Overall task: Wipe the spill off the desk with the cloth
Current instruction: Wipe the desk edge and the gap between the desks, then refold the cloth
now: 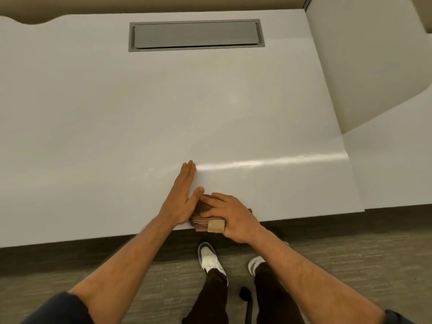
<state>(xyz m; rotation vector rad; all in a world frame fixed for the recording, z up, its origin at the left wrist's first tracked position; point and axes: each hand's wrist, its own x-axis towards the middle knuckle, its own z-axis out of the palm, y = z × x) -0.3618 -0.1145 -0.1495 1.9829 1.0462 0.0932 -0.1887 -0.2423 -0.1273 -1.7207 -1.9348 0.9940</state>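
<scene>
A folded brown cloth (203,222) with a tan label lies at the front edge of the white desk (117,113). My right hand (231,216) rests on top of the cloth, fingers spread over it and pressing it down. My left hand (181,198) stands on its edge just left of the cloth, fingers straight and together, thumb touching the cloth's side. No spill is visible on the desk surface; a bright glare streak (268,162) runs across it to the right of my left hand.
A grey recessed cable hatch (196,35) sits at the back of the desk. A second white surface (374,66) adjoins on the right. Below the desk edge I see carpet, my two white shoes (209,256) and a dark object (245,294) on the floor.
</scene>
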